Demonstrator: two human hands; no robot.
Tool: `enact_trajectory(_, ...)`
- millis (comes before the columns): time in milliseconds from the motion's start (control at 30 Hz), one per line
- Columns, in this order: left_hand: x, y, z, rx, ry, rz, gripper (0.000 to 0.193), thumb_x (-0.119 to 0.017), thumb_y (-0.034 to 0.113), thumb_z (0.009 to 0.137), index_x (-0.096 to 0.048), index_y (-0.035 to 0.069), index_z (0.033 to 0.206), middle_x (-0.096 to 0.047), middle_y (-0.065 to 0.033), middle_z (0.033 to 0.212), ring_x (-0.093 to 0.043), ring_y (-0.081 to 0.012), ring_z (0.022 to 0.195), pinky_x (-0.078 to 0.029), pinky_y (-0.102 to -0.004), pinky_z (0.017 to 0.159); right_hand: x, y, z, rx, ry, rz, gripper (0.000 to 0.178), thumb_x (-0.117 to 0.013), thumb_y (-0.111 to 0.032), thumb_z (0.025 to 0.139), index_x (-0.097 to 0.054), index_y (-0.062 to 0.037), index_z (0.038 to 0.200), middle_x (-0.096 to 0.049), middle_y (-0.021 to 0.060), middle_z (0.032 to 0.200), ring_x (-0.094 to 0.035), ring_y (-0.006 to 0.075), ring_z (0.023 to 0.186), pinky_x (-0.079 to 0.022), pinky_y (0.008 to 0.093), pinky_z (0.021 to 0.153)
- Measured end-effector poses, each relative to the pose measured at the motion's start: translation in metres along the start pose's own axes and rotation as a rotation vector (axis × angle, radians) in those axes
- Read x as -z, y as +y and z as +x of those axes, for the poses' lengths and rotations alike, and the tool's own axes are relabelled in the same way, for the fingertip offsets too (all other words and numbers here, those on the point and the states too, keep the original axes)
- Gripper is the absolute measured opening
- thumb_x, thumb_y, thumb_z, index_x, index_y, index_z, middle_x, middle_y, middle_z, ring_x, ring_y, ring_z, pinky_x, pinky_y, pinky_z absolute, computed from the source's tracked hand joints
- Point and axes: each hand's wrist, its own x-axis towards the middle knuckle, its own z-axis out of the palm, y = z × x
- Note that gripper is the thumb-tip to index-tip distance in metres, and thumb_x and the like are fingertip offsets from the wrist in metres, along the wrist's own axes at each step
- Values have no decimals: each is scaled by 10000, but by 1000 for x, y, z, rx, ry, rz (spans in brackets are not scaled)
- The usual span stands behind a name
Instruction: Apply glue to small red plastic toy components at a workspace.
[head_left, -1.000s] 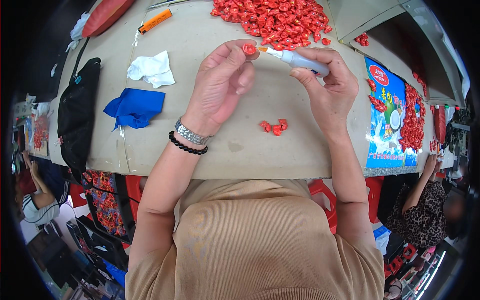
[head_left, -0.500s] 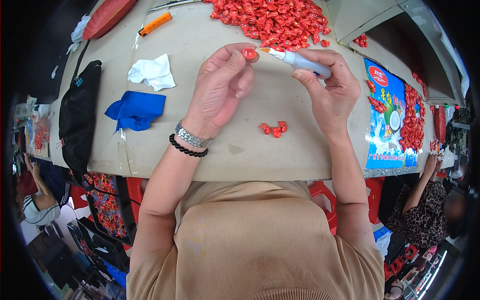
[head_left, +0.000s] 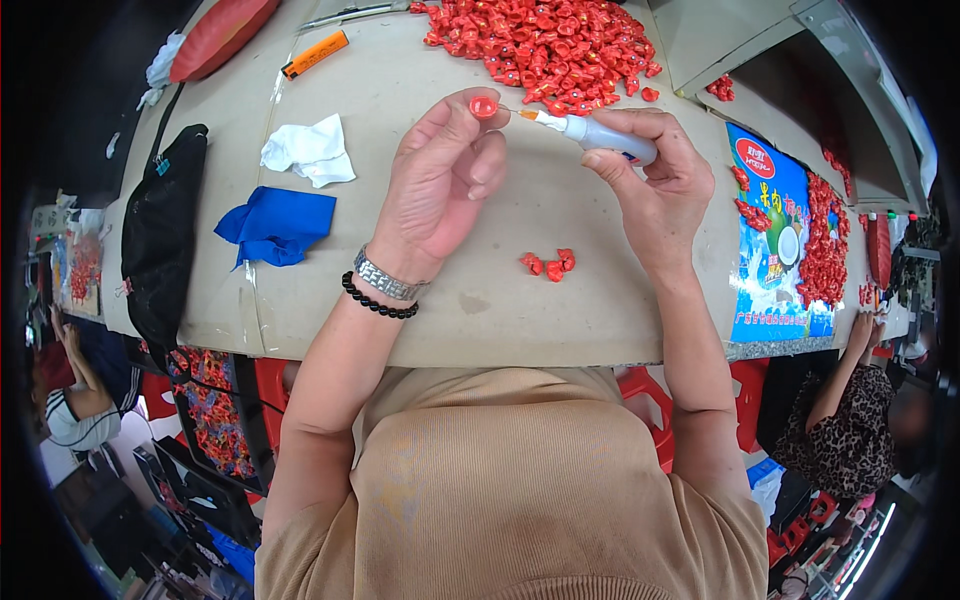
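Note:
Between thumb and forefinger, my left hand [head_left: 440, 175] pinches a small round red piece [head_left: 483, 106], its hollow side showing. My right hand [head_left: 660, 175] is wrapped round a small whitish squeeze bottle [head_left: 612, 139] with an orange tip and a thin nozzle. The bottle lies almost level, and its nozzle points left, right beside the red piece; whether they touch I cannot tell. Below and between my hands, a few small red pieces [head_left: 548, 264] lie on the table [head_left: 480, 330]. A large heap of similar red pieces [head_left: 550, 45] is spread just beyond my hands.
On the left are a white crumpled cloth [head_left: 308, 150], a blue cloth [head_left: 275, 226], an orange box-like stick [head_left: 315, 55], a black bag [head_left: 165, 235] and a red tray [head_left: 222, 38]. At right, a blue printed sheet [head_left: 770, 235] bears more red pieces, below a grey metal frame [head_left: 730, 40]. Other people sit at both sides.
The red piece in my left hand has shifted slightly left, and a small gap to the bottle's orange tip has widened. Both hands keep their grip.

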Motion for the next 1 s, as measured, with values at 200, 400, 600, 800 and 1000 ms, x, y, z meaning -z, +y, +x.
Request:
enact_trajectory(200,0,1,0,-1,-3,31,265,-546,247,957,-591,37,1112,-633,-54,978,-424,-71,587,-331,-201,480,-1,0,1,8,-5,0,262,-763,-2,713,-665,-7,956,-692,54,907,-641,111,783,-498,226,641)
enact_trajectory(400,-1,1,0,-3,11,61,284,-561,273,952,-590,36,1107,-624,-54,977,-426,-67,582,-338,-206,493,0,-1,0,-20,19,32,268,-753,15,724,-654,-2,973,-683,63,934,-644,127,793,-516,233,667)
enact_trajectory(600,4,2,1,-15,43,3,259,-586,239,938,-593,51,1116,-619,-48,999,-425,-66,581,-340,-204,489,3,-7,8,-263,113,299,300,-710,23,770,-607,35,1052,-636,122,1051,-660,178,841,-537,255,715)
enact_trajectory(800,8,5,5,-34,64,-72,233,-575,222,943,-596,68,1116,-616,-32,1005,-412,-66,592,-341,-193,484,10,9,17,-471,84,610,366,-685,-2,779,-547,29,1117,-626,140,1032,-673,223,868,-544,310,786)
enact_trajectory(1000,12,14,7,-75,65,-95,227,-571,242,946,-600,75,1096,-619,-21,1008,-418,-69,587,-328,-198,485,10,12,33,-588,57,580,266,-658,-16,774,-513,-21,997,-604,54,813,-666,207,798,-527,308,741)
